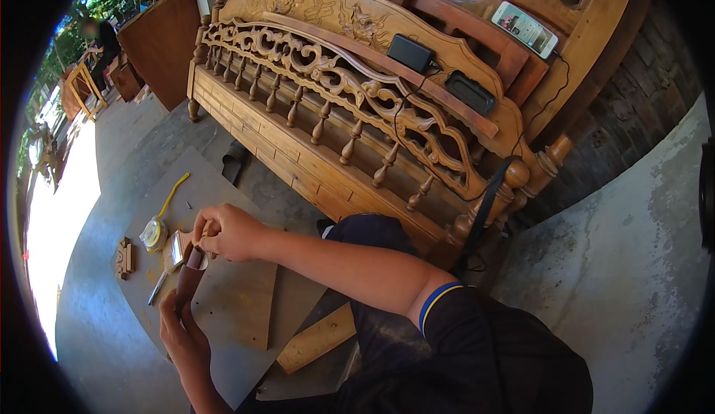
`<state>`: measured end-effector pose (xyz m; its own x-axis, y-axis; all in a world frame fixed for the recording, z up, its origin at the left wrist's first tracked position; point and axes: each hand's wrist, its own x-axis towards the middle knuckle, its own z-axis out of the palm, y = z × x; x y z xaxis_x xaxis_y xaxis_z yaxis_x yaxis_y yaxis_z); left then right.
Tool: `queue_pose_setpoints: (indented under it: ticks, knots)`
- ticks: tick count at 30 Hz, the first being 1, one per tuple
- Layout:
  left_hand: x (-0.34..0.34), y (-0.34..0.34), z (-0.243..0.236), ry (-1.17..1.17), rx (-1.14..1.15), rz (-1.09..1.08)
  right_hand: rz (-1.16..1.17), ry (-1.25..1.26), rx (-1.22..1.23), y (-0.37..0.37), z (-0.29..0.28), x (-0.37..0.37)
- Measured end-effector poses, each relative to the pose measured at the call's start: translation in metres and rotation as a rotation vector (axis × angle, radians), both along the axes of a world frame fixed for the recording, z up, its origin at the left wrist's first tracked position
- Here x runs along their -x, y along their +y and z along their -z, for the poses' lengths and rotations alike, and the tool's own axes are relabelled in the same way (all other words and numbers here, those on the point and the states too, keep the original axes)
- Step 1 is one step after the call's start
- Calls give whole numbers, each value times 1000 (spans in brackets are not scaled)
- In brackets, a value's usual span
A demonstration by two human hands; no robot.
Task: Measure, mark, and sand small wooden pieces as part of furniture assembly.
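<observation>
My left hand (181, 336) is closed around a long dark reddish-brown piece (189, 280). My right hand (223, 233) pinches a small brown thing at that piece's upper end, too hidden to name. Just left of my hands lie a metal-banded tool (176, 252), a slim silver tool (156, 289), a yellow-tailed tape measure (153, 237) and a small carved wooden block (124, 258). Beneath them is a grey board (238, 310).
A carved wooden bedstead (313, 123) stands ahead, bearing a phone (524, 28), a black power pack (410, 53) with cables and a black tray (469, 92). A wooden offcut (316, 339) lies below. A person (104, 53) sits in the far left background.
</observation>
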<state>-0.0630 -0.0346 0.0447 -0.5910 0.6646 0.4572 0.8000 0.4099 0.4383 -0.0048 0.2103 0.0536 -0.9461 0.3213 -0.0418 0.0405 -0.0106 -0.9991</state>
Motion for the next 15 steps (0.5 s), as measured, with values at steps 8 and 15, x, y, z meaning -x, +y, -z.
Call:
queue_pose_setpoints:
  ticks: [8, 15]
  knots:
    - [14, -7, 7, -59, -20, -81, -102, 133, -239, 5, 10, 0]
    - [15, -7, 9, -72, -34, -77, -54, 179, -401, 4, 14, 1]
